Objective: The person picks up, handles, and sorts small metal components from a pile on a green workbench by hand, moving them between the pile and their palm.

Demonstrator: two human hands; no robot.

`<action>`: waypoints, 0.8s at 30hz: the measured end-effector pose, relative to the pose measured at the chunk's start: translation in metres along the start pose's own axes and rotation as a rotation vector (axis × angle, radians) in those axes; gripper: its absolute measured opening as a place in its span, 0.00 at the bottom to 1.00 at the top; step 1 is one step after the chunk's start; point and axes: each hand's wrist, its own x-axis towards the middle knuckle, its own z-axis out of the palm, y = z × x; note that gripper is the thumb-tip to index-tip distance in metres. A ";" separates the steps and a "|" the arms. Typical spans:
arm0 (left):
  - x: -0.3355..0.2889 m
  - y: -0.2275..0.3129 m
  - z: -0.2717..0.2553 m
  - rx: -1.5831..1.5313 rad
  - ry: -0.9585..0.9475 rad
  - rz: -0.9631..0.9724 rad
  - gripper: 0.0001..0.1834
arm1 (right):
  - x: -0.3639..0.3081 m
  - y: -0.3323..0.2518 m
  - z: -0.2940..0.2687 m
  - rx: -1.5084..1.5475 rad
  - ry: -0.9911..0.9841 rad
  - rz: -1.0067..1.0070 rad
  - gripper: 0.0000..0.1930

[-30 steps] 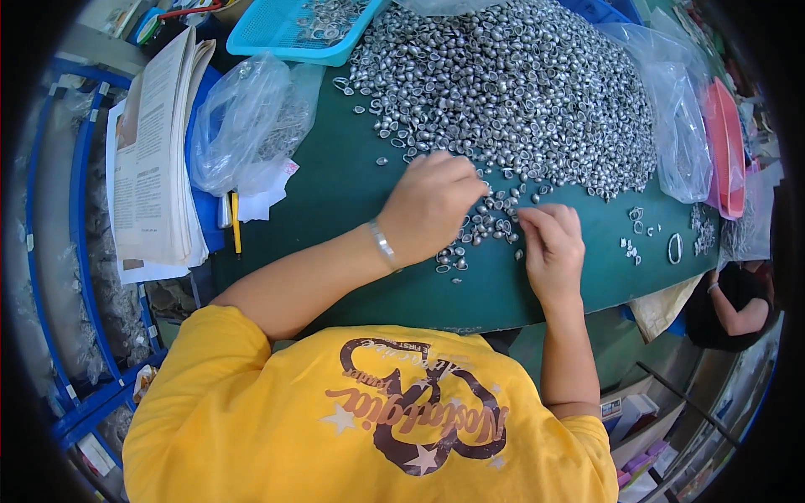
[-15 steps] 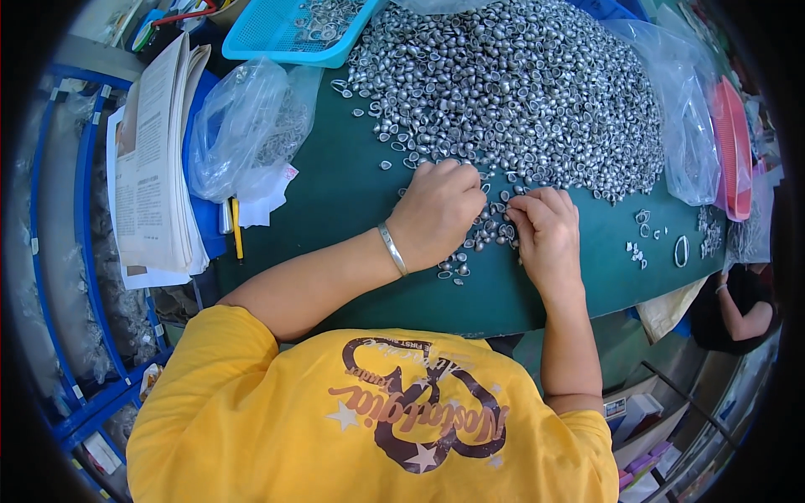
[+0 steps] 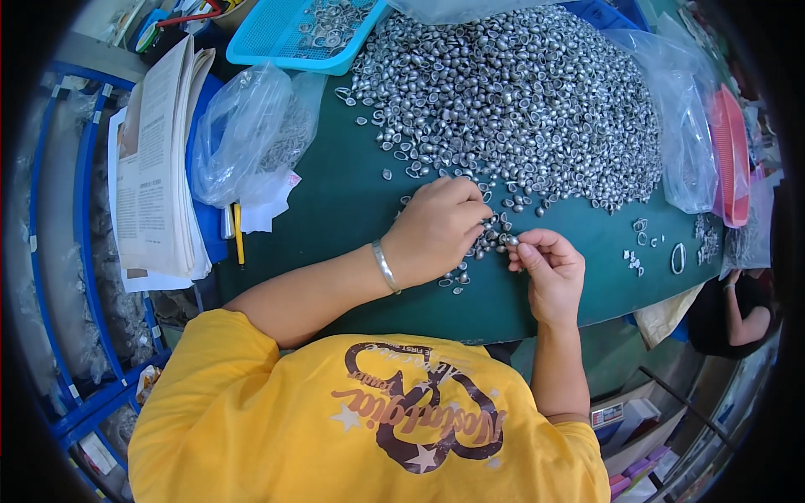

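A large heap of small silver, hollow, drop-shaped metal pieces (image 3: 520,101) lies on the green table top (image 3: 344,201). My left hand (image 3: 440,228), with a silver bangle at its wrist, is closed at the near edge of the heap. Its fingertips are bent down over a small loose group of the same pieces; what they grip is hidden. To its right my right hand (image 3: 553,272) pinches thumb against fingers, palm turned partly up. A silver metal piece (image 3: 511,241) shows at its fingertips, just beside the loose group.
A blue mesh basket (image 3: 314,60) of metal rings stands at the back left. Clear plastic bags (image 3: 243,134), a yellow pen (image 3: 239,235) and stacked papers (image 3: 155,168) lie left. Rightward are a red basket (image 3: 731,159) and a white ring (image 3: 678,258). Someone's arm (image 3: 742,314) shows far right.
My right hand has drawn back toward me and turned its palm up, pinching a piece. My left hand has shifted slightly nearer to me, still over the loose pieces.
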 end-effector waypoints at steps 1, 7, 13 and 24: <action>-0.001 0.003 -0.002 -0.048 -0.003 -0.034 0.08 | 0.000 0.001 -0.001 0.044 0.001 0.034 0.04; -0.002 0.025 -0.002 -0.509 -0.075 -0.275 0.09 | -0.002 0.008 -0.003 0.383 -0.084 0.068 0.06; -0.007 0.027 0.002 -0.486 -0.050 -0.178 0.06 | -0.013 0.013 0.004 0.496 -0.089 0.153 0.07; -0.019 0.027 0.003 -0.577 -0.117 -0.395 0.03 | -0.025 0.003 0.015 0.000 -0.090 0.008 0.07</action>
